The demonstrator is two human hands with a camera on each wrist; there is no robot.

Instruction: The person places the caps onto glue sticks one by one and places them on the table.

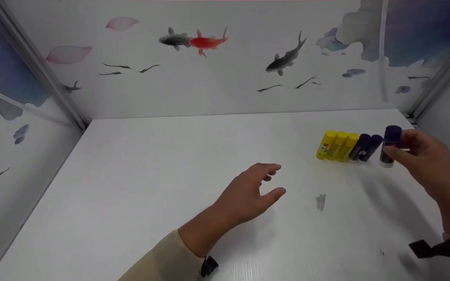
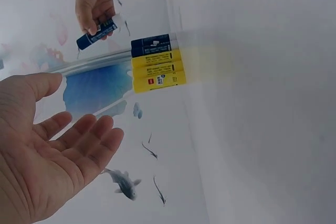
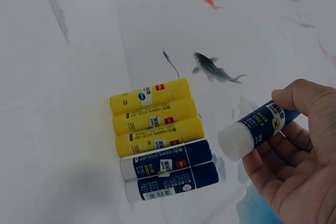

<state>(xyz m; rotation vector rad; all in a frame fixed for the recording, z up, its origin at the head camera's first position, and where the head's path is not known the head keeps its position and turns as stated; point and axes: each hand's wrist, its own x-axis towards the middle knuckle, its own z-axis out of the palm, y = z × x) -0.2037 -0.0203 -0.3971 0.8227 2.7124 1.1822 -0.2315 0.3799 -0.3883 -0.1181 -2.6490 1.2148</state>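
My right hand (image 1: pixel 430 158) pinches a dark blue glue stick (image 3: pixel 261 125) between thumb and fingers, with its white end pointing down. To the left of that hand, a row of glue sticks stands upright on the table, side by side: three yellow ones (image 1: pixel 341 146) and two dark blue ones (image 1: pixel 359 147). In the right wrist view the held stick is apart from the row's blue end. Over the middle of the table is my left hand (image 1: pixel 248 193), its fingers extended and the thumb spread, holding nothing. The left wrist view shows its palm bare.
The white table (image 1: pixel 162 175) runs back to a white wall panel (image 1: pixel 225 86) printed with fish and petals. A side panel (image 1: pixel 10 156) rises at the left. A grey mark (image 1: pixel 320 202) lies on the tabletop in front of the row.
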